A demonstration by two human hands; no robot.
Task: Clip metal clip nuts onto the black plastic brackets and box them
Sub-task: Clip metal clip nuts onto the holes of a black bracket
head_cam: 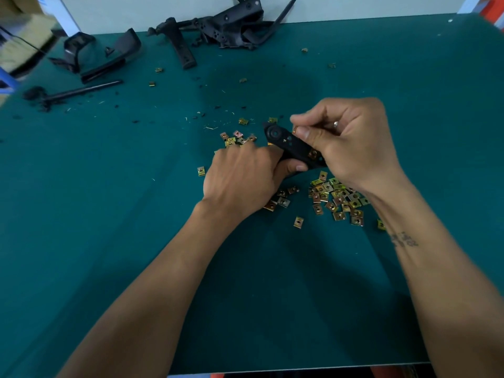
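While our left hand point(240, 178) is gripping the black bracket point(293, 148) steady above the tabletop point(109, 186), our right hand point(346, 143) is pinching a clip nut point(295, 130). We are judging it best to be sliding it on squarely, aligned with the bracket's hole.

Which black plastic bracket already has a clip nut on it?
The small flat black plastic bracket held in the left hand: a brass-coloured metal clip nut sits on it. The larger black plastic parts at the table's far edge show none.

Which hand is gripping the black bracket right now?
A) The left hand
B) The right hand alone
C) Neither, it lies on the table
A: the left hand wraps the bracket's lower end, while the right hand pinches a small clip nut above it.
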